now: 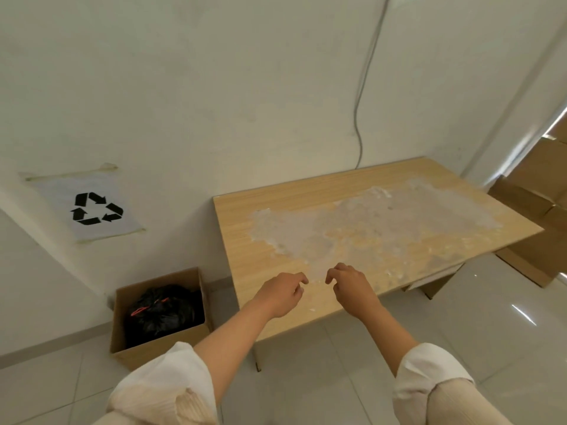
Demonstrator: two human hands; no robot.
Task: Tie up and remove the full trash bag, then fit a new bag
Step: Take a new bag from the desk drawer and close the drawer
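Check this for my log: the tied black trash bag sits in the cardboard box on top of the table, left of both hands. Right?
Not quite. The head view shows the cardboard box on the floor beside the table, not on top of it. The rest holds: the tied black trash bag sits inside it, left of the left hand and right hand.

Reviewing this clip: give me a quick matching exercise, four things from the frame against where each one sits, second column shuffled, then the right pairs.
Things:
1. black trash bag
2. recycling sign
3. cable
4. cardboard box

Places:
A. taped to the wall
B. on the floor left of the table
C. inside the box
D. hanging down the wall behind the table

Pairs: 1-C, 2-A, 3-D, 4-B
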